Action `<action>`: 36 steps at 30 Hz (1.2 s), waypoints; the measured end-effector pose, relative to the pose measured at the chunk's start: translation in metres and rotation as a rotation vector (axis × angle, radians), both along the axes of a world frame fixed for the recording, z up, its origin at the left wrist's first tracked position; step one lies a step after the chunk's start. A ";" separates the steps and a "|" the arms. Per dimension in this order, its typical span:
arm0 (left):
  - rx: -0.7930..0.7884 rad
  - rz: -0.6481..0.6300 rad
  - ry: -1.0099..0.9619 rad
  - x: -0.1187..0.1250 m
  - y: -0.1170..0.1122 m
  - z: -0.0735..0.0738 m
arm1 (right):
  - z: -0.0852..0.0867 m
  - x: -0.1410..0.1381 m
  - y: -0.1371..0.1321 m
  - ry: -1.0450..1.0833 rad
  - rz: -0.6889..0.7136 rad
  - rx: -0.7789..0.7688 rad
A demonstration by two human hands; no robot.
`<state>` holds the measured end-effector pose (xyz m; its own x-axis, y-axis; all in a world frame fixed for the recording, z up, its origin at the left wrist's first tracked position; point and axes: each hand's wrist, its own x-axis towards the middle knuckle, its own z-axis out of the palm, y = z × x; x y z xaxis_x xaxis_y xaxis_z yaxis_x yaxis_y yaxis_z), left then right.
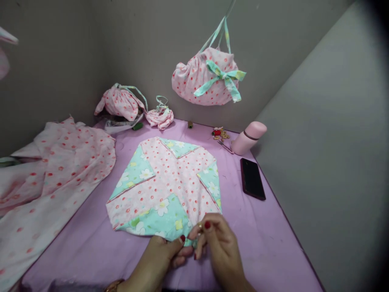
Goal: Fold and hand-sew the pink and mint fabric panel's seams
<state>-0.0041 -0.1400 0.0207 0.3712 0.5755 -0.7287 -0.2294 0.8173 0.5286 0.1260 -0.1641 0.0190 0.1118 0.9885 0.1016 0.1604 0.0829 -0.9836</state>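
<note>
A round patchwork cloth (164, 184), pink with red dots and four mint floral patches, lies flat on the purple table (267, 235). My left hand (164, 253) pinches the cloth's near edge at the mint patch, fingers closed on the fabric. Right beside it, my right hand (217, 243) pinches the same edge between thumb and fingers. The two hands touch each other at the hem. Whether a needle or pin sits between the right fingers is too small to tell.
Loose pink dotted fabric (51, 174) is heaped on the left. Two small drawstring pouches (121, 103) sit at the back, and a finished bag (209, 77) hangs on the wall. A pink bottle (249, 138), buttons (220, 133) and a dark phone (252, 178) lie right.
</note>
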 end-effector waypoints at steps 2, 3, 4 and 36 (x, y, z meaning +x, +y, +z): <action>-0.034 0.049 0.048 0.000 0.000 0.001 | 0.008 0.009 0.006 0.374 -0.166 -0.120; -0.048 0.084 0.067 0.000 0.000 0.002 | 0.013 0.015 0.009 0.518 -0.257 -0.144; -0.061 0.116 0.083 0.000 0.000 0.003 | 0.017 0.022 0.011 0.602 -0.348 -0.134; -0.081 0.154 0.028 -0.003 0.001 0.007 | 0.000 0.017 -0.004 -0.474 0.261 -0.137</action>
<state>-0.0073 -0.1392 0.0274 0.2619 0.5629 -0.7839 -0.3410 0.8139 0.4705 0.1431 -0.1685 0.0189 -0.1654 0.9850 -0.0500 0.5789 0.0559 -0.8134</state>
